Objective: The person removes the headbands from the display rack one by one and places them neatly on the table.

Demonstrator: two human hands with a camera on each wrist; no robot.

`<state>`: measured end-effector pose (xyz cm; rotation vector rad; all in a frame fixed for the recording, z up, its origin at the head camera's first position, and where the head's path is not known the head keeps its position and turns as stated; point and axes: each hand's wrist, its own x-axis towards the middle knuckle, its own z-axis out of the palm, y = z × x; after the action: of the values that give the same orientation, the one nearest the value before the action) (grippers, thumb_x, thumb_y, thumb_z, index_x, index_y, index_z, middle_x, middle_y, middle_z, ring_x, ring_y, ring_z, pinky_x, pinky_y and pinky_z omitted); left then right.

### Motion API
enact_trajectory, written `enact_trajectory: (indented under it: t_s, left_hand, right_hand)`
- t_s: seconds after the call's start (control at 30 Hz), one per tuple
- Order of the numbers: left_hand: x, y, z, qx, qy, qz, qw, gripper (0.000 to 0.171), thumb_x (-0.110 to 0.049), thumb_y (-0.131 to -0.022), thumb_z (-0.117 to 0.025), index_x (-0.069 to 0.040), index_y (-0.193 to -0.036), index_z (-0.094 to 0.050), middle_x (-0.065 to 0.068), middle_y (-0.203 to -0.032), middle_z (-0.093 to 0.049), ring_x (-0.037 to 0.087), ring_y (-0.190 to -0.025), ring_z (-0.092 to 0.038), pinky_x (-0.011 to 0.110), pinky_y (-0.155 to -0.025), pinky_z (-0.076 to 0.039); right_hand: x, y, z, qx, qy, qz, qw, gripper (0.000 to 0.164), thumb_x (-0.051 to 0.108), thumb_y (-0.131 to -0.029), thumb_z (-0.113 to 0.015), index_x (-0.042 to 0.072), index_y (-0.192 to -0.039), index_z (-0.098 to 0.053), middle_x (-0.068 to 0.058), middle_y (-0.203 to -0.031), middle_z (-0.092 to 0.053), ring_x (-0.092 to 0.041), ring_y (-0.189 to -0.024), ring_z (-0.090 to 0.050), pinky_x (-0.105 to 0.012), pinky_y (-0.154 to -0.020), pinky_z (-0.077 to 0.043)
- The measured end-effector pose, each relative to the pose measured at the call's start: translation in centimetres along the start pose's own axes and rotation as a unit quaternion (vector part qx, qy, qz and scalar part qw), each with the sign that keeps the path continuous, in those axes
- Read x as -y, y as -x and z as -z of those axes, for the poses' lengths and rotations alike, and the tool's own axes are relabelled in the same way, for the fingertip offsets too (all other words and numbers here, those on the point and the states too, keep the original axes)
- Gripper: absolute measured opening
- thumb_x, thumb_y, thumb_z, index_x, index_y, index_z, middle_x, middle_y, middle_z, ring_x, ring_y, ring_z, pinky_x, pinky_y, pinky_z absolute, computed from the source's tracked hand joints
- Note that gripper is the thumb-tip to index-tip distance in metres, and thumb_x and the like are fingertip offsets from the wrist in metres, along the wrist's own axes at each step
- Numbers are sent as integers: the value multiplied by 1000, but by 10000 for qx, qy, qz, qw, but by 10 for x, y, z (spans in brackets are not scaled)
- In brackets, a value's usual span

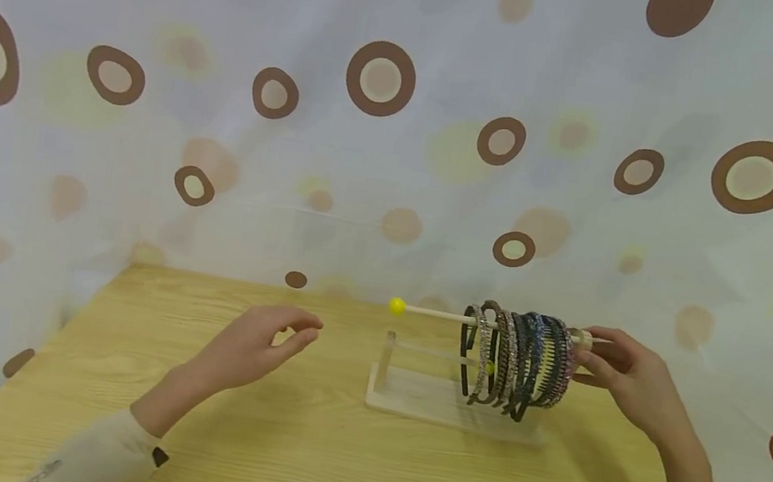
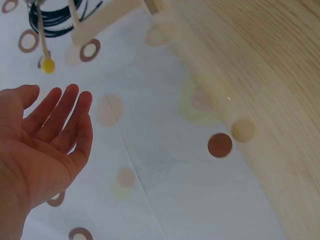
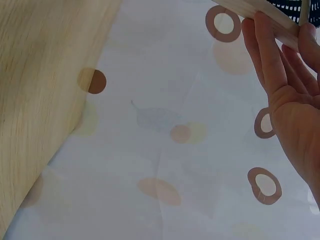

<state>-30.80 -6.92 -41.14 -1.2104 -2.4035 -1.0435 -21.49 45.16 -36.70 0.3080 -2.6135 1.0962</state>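
Observation:
Several headbands (image 1: 517,363), some glittery and some dark and toothed, hang bunched at the right end of a rod on a wooden stand (image 1: 407,396). A yellow ball (image 1: 397,306) caps the rod's left end. My right hand (image 1: 637,382) is at the stand's right end beside the headbands; in the right wrist view its fingers and thumb pinch the wooden upright (image 3: 272,17). My left hand (image 1: 256,343) hovers left of the stand, fingers loosely bent and holding nothing. The left wrist view shows its palm (image 2: 42,155) bare, below the rod's yellow ball (image 2: 48,65).
The stand is on a light wood-grain table (image 1: 320,467). Behind and beside the table hangs a pale cloth (image 1: 399,159) printed with brown rings and dots. A second, lower rod with a yellow-green ball end (image 1: 490,368) runs partly behind the headbands.

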Motion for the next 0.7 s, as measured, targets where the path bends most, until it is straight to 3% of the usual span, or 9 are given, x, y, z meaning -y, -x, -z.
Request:
enact_trajectory:
  t_s: [0.1,0.17,0.23,0.33,0.5,0.6,0.7]
  left_hand:
    - [-15,-18,-15,52,217,-160,9996,27,-29,-106,-59,-13,-123,-72,-6,-114,-71,9,-99,-66,41,-85,-57]
    - [-23,-28,-24,54,354,-157,9992,26,-28,-106,-59,-12,-123,-72,-7,-113,-71,7,-97,-65,39,-84,-56]
    - [-29,-38,-34,53,552,-80,9984,26,-28,-107,-58,-13,-123,-71,-8,-112,-71,6,-97,-64,36,-84,-56]
    - [-37,-51,-48,112,983,206,9949,27,-29,-107,-58,-13,-124,-71,-7,-112,-72,6,-96,-65,33,-82,-55]
    - [-46,-64,-71,370,1794,901,9789,34,-39,-104,-60,-15,-129,-67,-6,-116,-69,10,-98,-65,33,-83,-55]
    - [-51,-67,-81,315,2195,1200,9677,45,-44,-101,-64,-13,-134,-64,-6,-117,-68,13,-102,-65,34,-85,-55]
    - [-55,-68,-87,36,2473,1431,9583,52,-47,-99,-67,-13,-138,-60,-5,-117,-67,14,-104,-64,36,-87,-55]
  right_hand:
    - [4,-5,-7,11,49,23,10000,46,17,-104,-63,1,-145,-50,-24,-121,-66,-21,-89,-74,-24,-78,-58]
    - [8,-9,-13,-19,222,80,9997,45,20,-103,-65,3,-143,-53,-22,-121,-67,-13,-92,-73,-22,-79,-56]
    - [11,-15,-18,-61,384,139,9991,45,23,-103,-66,4,-142,-55,-20,-121,-67,-6,-95,-70,-21,-79,-55]
    - [13,-22,-24,-110,637,179,9977,46,27,-102,-67,5,-141,-57,-17,-121,-68,-7,-99,-69,-22,-78,-55]
    - [21,-31,-33,-78,747,160,9970,46,30,-101,-68,6,-139,-58,-16,-119,-70,-32,-104,-70,-32,-81,-57]
    - [27,-37,-40,-7,686,132,9976,48,33,-100,-68,6,-138,-58,-16,-120,-70,-34,-106,-69,-40,-82,-58]
    - [30,-43,-47,77,607,141,9980,49,35,-100,-68,6,-138,-59,-15,-119,-70,-32,-106,-69,-46,-83,-58]
